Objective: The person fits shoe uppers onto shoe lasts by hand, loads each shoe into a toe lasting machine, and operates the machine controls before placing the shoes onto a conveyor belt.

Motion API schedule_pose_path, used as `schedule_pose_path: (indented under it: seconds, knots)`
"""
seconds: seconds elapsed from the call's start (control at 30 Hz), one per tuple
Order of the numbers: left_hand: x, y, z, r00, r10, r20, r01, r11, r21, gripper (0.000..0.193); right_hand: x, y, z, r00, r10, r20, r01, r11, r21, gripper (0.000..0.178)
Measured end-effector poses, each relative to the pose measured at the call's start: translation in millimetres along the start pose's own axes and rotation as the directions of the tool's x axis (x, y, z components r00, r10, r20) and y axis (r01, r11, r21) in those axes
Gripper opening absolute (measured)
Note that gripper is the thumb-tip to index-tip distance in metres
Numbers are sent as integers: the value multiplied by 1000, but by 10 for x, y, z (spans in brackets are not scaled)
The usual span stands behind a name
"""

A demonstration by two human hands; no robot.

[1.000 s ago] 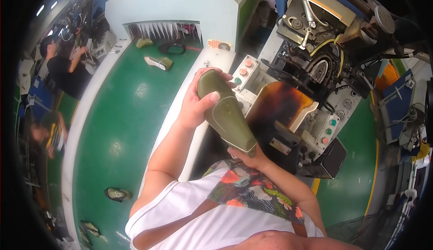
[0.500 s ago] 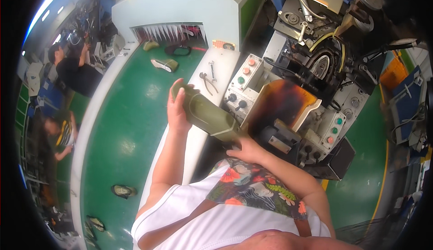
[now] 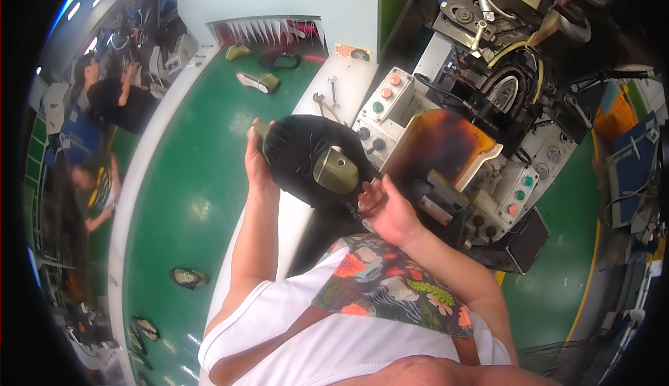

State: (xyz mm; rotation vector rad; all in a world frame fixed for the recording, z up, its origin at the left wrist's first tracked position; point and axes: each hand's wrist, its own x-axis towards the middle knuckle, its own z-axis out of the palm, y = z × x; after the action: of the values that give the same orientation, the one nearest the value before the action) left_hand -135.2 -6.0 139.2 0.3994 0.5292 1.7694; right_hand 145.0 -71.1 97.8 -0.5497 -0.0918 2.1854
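My left hand (image 3: 259, 159) grips the olive toe end of a shoe upper on a last (image 3: 293, 159). A black, gathered face with a thin black cord is turned up toward me. An olive last plate with a small hole shows in its opening. My right hand (image 3: 391, 213) is at the other end, palm turned up, its fingers loosely bent and apart. Its fingertips are close to the black edge; whether they touch it I cannot tell. Behind the upper, pliers (image 3: 322, 102) and a wrench (image 3: 333, 88) lie on the white ledge (image 3: 352, 79).
A machine with black clamps (image 3: 502, 93), a scorched tray (image 3: 446, 145) and button panels (image 3: 387, 95) stands to the right. A green conveyor (image 3: 188, 156) on the left carries several shoe pieces toward a fringed tunnel opening (image 3: 272, 31). Co-workers (image 3: 118, 97) are at the far left.
The shoe upper has been turned over from its smooth olive side to its black corded side. My right hand has come off its lower end and turned palm up.
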Motion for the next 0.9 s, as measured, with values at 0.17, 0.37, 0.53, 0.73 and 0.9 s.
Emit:
schedule_pose_path:
  seconds: [0.17, 0.37, 0.53, 0.73, 0.9]
  knots:
    - [112, -280, -413, 928, 25, 372, -68, 992, 102, 34, -106, 78, 289, 999, 19, -46, -21, 999, -41, 41]
    - [-94, -380, 11, 985, 33, 169, -72, 970, 233, 43, -91, 25, 122, 995, 48, 92, -51, 998, 29, 42]
    - [-227, -288, 517, 956, 138, 260, -281, 688, 669, 37, -106, -50, 60, 999, -27, -29, 30, 995, 91, 40]
    - [-137, 118, 573, 996, -82, 40, 32, 719, 694, 27, -31, -56, -56, 991, -135, 6, 133, 984, 117, 38]
    - [-52, -29, 532, 992, -31, 124, -94, 475, 875, 28, -75, 3, 26, 966, -258, -21, 257, 966, -27, 36]
